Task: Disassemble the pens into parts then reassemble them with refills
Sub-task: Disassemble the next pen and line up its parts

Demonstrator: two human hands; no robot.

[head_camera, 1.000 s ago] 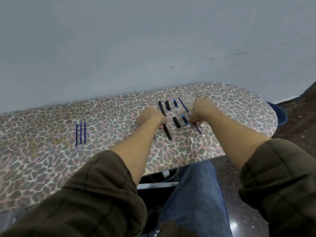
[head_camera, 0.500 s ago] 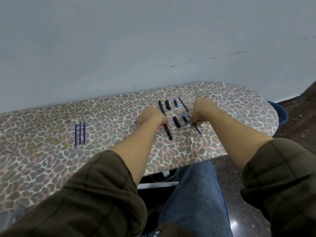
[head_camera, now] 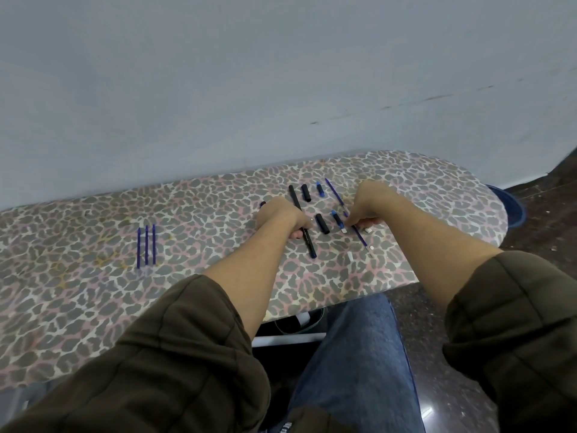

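The left hand [head_camera: 281, 217] grips the black barrel [head_camera: 309, 245], the right hand [head_camera: 370, 203] apparently pinches the blue refill [head_camera: 360, 239]; a slip may scatter nearby white caps [head_camera: 350, 256].

Left hand [head_camera: 278, 218] covers mid-barrel [head_camera: 308, 242]; right hand [head_camera: 371, 207] hides part of refill [head_camera: 361, 238]. White bits [head_camera: 350, 257] too small to ID.

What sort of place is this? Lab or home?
Probably a home, not a lab: the worktop looks like an ironing board in a leopard-print cover, against a bare pale wall, with a blue tub on the floor.
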